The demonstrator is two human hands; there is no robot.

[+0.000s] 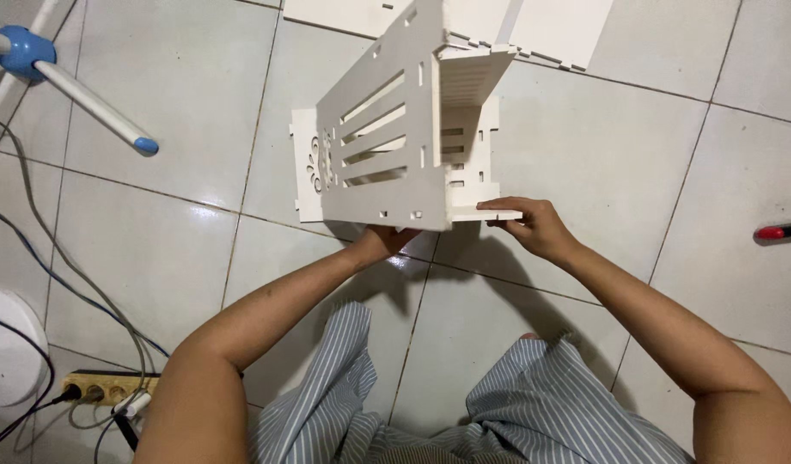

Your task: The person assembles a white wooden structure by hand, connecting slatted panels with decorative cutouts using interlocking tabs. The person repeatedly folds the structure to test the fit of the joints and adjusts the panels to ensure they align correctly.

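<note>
Left hand [380, 242] grips rack [395, 142] bottom edge, right hand [533, 225] pinches slat [497, 211] just ahead of fingertips; suggest keeping slat level, tabs square to slots, steady pressure while bracing.

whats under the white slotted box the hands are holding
Under the white slotted box show grey floor tiles, its shadow and a flat carved panel. The left hand supports its near edge; the floor directly below is hidden.

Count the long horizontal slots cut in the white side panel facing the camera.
3. They are stacked in the white side panel: top slot, middle slot, bottom slot. The left hand grips below them; more may be hidden on other panels.
</note>
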